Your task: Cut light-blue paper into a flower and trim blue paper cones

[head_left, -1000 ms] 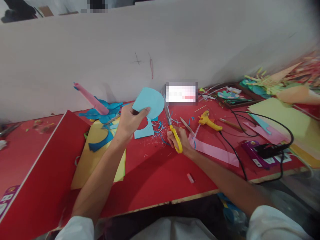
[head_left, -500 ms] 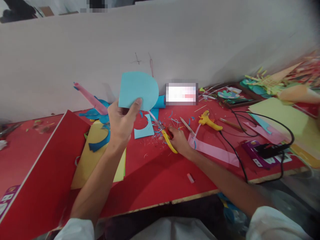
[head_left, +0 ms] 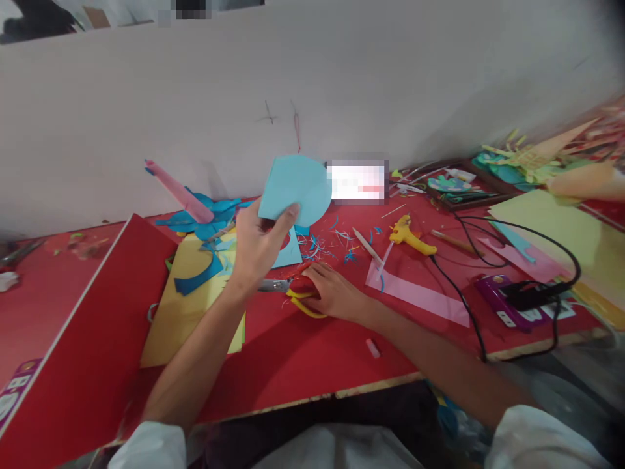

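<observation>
Head view: left hand pinches light-blue paper, raised up-right of that grip; yellow-handled scissors below it, blades pointing left; right hand at handle end, can't tell if grasping; glue gun farther right.

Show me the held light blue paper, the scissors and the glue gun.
Held light blue paper (head_left: 297, 189), head view: middle of its face.
Scissors (head_left: 280, 285), head view: metal near handles.
Glue gun (head_left: 413, 239), head view: yellow casing.
</observation>
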Available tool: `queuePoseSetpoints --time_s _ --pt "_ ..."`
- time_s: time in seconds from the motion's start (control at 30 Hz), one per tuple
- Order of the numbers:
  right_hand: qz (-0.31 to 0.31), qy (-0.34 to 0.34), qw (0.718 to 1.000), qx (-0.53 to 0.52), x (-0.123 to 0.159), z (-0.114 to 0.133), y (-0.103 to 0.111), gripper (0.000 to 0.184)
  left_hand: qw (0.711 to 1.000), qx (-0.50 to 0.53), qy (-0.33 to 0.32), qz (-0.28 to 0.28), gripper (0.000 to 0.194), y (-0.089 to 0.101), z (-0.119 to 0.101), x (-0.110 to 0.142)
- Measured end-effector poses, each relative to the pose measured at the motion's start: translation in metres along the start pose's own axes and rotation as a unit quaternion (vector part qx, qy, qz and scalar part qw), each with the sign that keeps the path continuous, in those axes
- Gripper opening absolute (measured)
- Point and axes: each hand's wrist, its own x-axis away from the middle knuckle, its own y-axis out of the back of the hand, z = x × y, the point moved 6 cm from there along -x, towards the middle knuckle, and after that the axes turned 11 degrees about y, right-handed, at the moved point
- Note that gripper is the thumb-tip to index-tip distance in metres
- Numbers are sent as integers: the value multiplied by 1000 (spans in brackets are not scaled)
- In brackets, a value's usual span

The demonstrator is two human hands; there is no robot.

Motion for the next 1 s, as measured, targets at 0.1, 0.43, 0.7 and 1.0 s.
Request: queuePoseSetpoints --time_s 0.1,0.43,0.7,1.0 --pt "4 -1 1000 11 0 4 4 47 999 27 25 21 49 -10 20 -5" --pt "4 15 999 -34 0 11 16 44 994 4 80 74 41 -39 60 -3" --pt "-220 -115 964 -96 7 -16 49 37 971 119 156 137 50 -74 102 16" --pt "-383 -231 847 -289 16 -88 41 48 962 163 183 122 56 -84 137 27"
